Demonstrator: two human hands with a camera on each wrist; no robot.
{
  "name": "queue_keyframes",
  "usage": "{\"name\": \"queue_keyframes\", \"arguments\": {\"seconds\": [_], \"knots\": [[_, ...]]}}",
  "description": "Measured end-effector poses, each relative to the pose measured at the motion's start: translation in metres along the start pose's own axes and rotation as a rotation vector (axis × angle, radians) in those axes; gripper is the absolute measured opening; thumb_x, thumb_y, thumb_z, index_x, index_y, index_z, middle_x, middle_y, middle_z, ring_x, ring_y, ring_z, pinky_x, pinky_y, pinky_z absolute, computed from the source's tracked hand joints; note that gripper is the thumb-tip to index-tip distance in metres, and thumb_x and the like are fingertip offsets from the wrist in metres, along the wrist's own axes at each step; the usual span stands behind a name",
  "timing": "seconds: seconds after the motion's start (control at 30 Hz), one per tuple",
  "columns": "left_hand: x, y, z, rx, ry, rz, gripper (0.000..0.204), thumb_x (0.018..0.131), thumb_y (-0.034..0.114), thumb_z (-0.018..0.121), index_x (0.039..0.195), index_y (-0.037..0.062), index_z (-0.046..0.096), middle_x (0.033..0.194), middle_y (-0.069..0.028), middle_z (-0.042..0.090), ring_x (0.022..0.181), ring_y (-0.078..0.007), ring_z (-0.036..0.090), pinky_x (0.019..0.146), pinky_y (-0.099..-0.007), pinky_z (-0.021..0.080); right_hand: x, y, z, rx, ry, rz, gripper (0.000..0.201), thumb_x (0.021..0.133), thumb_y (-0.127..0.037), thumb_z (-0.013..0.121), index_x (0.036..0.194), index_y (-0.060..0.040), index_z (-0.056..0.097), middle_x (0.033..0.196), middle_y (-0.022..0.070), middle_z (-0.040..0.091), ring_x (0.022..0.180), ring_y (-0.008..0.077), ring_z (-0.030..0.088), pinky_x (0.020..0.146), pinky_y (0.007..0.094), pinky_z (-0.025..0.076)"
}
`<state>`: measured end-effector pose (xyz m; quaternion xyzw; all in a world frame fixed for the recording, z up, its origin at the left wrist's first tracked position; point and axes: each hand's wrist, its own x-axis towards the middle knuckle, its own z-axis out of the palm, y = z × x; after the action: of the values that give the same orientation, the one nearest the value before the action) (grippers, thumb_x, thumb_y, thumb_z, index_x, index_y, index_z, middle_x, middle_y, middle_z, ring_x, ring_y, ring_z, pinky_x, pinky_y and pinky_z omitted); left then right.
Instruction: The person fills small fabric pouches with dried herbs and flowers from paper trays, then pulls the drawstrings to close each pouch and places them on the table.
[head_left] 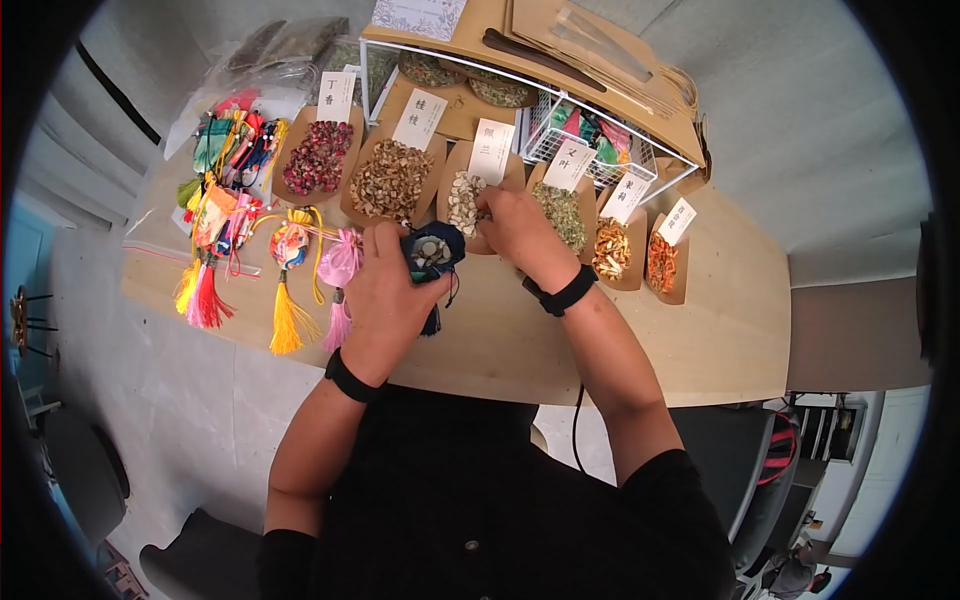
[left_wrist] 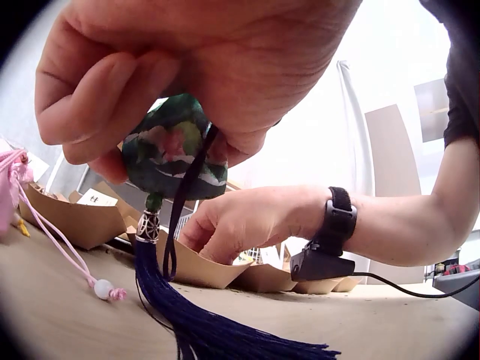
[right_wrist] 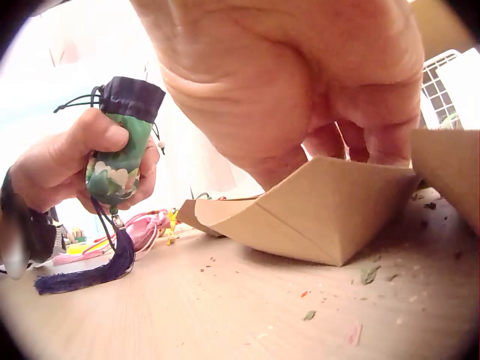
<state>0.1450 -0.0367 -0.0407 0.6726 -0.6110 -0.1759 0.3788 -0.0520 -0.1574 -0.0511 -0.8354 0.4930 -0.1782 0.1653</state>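
Note:
My left hand (head_left: pixel 383 295) grips a small drawstring pouch (right_wrist: pixel 129 146), green floral cloth with a navy top. Its mouth faces up and gapes; pale pieces show inside in the head view. A navy tassel (left_wrist: pixel 217 319) and a dark cord hang from it. Just to the right, my right hand (head_left: pixel 528 238) reaches down into a brown paper tray (right_wrist: pixel 300 214) of pale dried slices (head_left: pixel 462 203). Its fingertips touch the slices, partly hidden by the tray wall in the right wrist view; I cannot tell whether they pinch any.
Labelled trays flank this one: dried rosebuds (head_left: pixel 318 158), brown chips (head_left: pixel 392 178), green herb (head_left: pixel 562 212) and orange petals (head_left: pixel 612 248). Finished tasselled sachets (head_left: pixel 290 245) lie at left. Behind stands a white wire rack (head_left: pixel 600 140) under a wooden board. Herb crumbs (right_wrist: pixel 369 274) dot the table.

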Motion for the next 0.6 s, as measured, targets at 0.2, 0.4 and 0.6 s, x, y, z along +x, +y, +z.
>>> {"name": "queue_keyframes", "arguments": {"seconds": [0.2,0.4,0.6], "knots": [[0.001,0.006,0.001,0.006,-0.076,-0.040,0.064,0.074,0.026,0.086,0.122,0.0046,0.050,0.116,-0.0172,0.060,0.102,-0.0409,0.066,0.080,-0.0492,0.054,0.002,0.006,0.003,0.090,0.030,-0.010,0.014,0.078,-0.002,0.073,0.092,0.0031,0.073,0.094,0.0243,0.069,0.092,0.0426,0.069,0.083,0.0470,0.056],[0.007,0.017,0.002,0.003,-0.142,-0.072,0.061,0.076,0.029,0.085,0.120,0.0036,0.052,0.116,-0.0192,0.062,0.100,-0.0433,0.067,0.079,-0.0511,0.055,0.000,-0.005,-0.011,0.247,0.030,0.142,0.015,0.081,-0.004,0.073,0.094,0.0025,0.075,0.089,0.0224,0.073,0.083,0.0367,0.072,0.077,0.0417,0.057],[0.014,0.019,0.011,0.006,-0.137,-0.049,0.058,0.078,0.028,0.084,0.118,0.0024,0.052,0.114,-0.0198,0.061,0.098,-0.0437,0.068,0.078,-0.0508,0.055,-0.010,-0.036,-0.061,0.522,0.024,0.232,0.017,0.084,-0.006,0.077,0.099,0.0025,0.077,0.087,0.0172,0.076,0.077,0.0235,0.073,0.073,0.0346,0.057]]}}
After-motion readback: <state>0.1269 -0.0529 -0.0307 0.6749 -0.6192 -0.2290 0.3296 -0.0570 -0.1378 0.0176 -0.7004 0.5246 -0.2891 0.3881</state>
